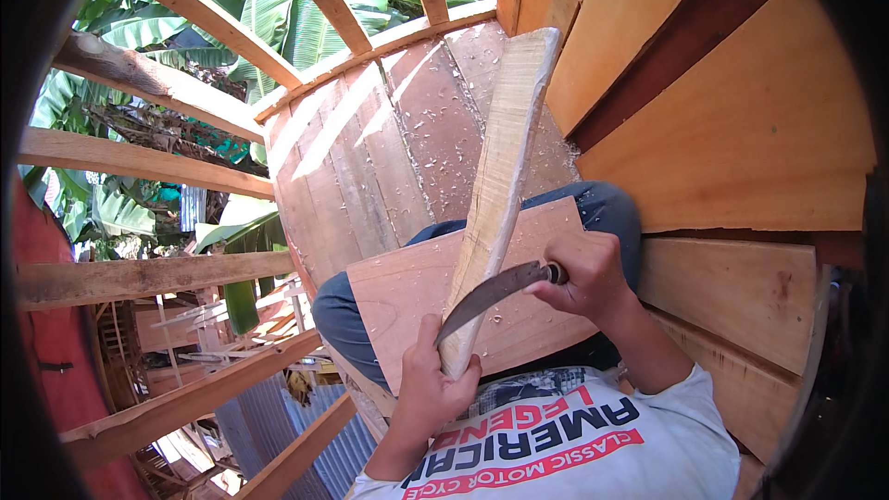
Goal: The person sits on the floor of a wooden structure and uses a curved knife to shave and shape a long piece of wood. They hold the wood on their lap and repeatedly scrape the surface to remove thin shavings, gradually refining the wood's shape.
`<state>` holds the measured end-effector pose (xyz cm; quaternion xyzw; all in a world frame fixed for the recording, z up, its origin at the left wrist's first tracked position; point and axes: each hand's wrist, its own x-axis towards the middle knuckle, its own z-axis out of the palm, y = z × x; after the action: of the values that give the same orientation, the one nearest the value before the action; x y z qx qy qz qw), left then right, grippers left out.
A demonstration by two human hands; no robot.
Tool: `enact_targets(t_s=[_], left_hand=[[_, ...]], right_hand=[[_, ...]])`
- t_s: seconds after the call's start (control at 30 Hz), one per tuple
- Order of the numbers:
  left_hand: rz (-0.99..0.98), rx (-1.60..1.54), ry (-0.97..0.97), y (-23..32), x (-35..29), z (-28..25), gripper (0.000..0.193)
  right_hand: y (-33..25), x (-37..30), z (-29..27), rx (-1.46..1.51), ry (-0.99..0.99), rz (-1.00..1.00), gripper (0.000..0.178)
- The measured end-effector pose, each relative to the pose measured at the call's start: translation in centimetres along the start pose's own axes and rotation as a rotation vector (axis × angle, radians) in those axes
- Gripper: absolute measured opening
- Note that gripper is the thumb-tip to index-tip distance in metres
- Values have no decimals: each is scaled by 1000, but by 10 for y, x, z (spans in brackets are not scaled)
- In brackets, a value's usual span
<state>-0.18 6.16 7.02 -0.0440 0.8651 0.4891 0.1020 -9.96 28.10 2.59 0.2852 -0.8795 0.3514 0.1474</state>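
Note:
A long pale piece of wood (498,153) slants up from my lap, its lower end gripped by my left hand (435,378). My right hand (585,276) is closed round the dark handle of a curved knife (491,298). The knife's blade lies across the wood's lower part, its tip close to my left fingers. Beneath both, a flat wooden board (407,278) rests over my crossed legs (344,315), with small shavings scattered on it. The wood's right edge looks rough and whitish.
Shavings lie over the plank floor (370,176). Wooden rails (157,273) fence the left and far sides, with banana leaves (306,0) beyond. A plank wall (732,130) stands close on my right. Corrugated metal sheets (278,426) show below the rails at lower left.

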Motion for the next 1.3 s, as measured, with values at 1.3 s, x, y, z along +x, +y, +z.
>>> enact_targets(t_s=[1.3], left_hand=[[8, -174, -84, -12, -1, 3, 38]], right_hand=[[-3, 7, 0, 71, 1, -121, 50]])
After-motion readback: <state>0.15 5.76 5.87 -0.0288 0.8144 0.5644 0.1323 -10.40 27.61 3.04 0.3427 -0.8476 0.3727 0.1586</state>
